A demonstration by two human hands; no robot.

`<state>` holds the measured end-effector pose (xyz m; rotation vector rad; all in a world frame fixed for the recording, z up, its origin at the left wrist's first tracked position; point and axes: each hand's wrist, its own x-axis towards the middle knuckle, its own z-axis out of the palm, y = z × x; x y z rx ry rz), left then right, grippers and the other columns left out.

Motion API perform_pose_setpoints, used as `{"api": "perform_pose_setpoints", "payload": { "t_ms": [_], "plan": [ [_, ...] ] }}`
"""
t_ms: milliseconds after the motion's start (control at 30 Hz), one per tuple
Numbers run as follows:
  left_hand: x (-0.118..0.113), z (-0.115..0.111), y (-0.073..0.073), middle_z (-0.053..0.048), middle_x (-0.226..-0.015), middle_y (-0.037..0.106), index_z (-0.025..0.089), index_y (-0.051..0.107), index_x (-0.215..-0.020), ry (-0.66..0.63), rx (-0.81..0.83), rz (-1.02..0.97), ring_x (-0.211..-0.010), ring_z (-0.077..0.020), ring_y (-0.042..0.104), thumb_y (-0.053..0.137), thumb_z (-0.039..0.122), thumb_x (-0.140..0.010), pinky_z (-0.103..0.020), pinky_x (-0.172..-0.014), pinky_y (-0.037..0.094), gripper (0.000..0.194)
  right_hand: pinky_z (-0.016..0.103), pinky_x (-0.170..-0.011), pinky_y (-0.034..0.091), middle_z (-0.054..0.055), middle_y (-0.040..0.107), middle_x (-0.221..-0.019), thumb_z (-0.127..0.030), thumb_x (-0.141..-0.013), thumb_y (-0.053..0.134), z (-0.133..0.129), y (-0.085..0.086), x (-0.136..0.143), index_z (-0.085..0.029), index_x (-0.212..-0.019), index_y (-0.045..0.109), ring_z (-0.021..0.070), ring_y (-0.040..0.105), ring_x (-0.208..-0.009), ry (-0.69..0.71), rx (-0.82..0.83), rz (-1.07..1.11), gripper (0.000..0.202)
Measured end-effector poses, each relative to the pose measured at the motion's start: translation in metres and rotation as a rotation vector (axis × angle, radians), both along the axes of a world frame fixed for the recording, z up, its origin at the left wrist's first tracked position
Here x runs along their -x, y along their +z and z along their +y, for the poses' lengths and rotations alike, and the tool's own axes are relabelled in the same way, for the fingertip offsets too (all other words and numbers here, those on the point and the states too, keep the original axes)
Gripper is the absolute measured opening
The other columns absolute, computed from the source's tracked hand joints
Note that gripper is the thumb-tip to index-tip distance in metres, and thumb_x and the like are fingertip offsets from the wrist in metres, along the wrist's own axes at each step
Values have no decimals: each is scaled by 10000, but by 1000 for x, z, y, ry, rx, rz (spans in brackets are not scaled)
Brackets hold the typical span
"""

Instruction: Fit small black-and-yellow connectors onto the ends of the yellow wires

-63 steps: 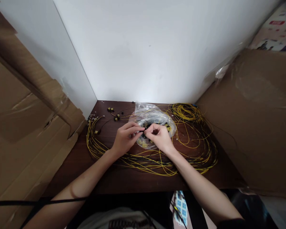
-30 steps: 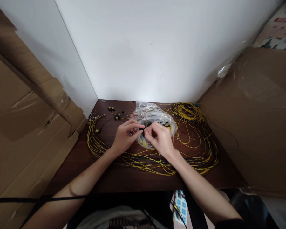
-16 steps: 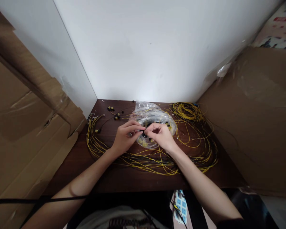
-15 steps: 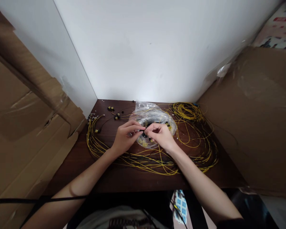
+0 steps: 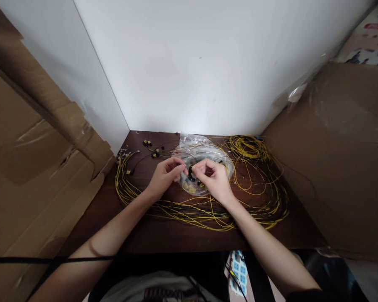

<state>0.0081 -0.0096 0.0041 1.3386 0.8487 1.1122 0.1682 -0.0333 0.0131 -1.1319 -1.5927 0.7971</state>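
Brown table (image 5: pixel 182 242), wire bundle (image 5: pixel 193 217) lying left-to-right

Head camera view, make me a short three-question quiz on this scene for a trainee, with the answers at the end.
1. What is the main colour of the wire coil near the back wall? A) red B) yellow C) white
2. True or false: the left hand is nearer that coil than the right hand.
3. Fill in: clear, crinkled ____ shows between the two hands.

Key: 1 B; 2 false; 3 plastic.
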Motion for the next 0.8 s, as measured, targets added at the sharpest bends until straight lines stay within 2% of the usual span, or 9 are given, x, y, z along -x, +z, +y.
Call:
{"api": "perform_pose_setpoints", "payload": {
  "t_ms": [167,333,467,667,800],
  "plan": [
    [0,0,-3,-8,-621,575,131,573,-795,-110,93,-73,-467,-49,383,583,284,-768,-180,-433,302,156,234,-548,367,-2,547,-645,-250,-808,531,-3,3,1,-177,-710,613,100,448,-561,-17,-123,-137,147],
    [1,0,-3,3,-634,556,131,599,-786,-81,83,-55,-469,-44,388,623,294,-738,-177,-418,294,171,230,-540,366,-5,545,-656,-249,-818,522,-5,4,1,-181,-731,613,98,452,-556,-15,-155,-180,142],
    [1,-2,0,19,-619,532,139,611,-774,-40,6,1,-462,-39,387,643,253,-718,-173,-418,311,130,232,-545,368,-6,543,-642,-243,-801,543,-4,3,1,-178,-722,617,100,461,-563,-5,-155,-160,127],
    [0,-5,5,-10,-711,585,143,600,-729,38,-210,112,-646,-98,535,626,205,-709,-207,-599,443,70,222,-506,368,-15,539,-593,-316,-760,593,-1,-1,2,-163,-711,623,86,444,-521,70,54,23,163],
    [0,-5,2,-11,-705,585,143,579,-743,46,-260,182,-623,-98,533,604,199,-725,-212,-593,439,64,192,-385,314,-30,525,-537,-365,-701,642,1,0,3,-158,-677,612,58,394,-419,119,310,195,210]
  ]
}}
